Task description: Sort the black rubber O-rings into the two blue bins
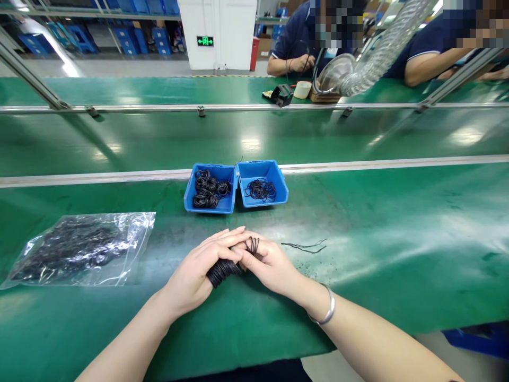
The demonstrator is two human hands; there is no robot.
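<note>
My left hand (202, 265) is closed around a thick stack of black rubber rings (222, 272), which shows below its thumb. My right hand (270, 262) meets it, fingers curled, with a few thin black rings (252, 244) looped round its fingers. The fingertips of both hands overlap, so part of the rings is hidden. Just right of my right hand, a few thin black strands (304, 246) lie on the green table. Beyond my hands stand a left blue bin (210, 210) with bundled black rings and a right blue bin (266, 202) with loose ones.
A clear plastic bag (135, 233) full of black pieces lies at the left. A pale strip (358, 167) crosses the table behind the bins. Across the bench, two people work near a clear ducted hood (338, 74), a tape roll (303, 89) and a black holder (283, 95).
</note>
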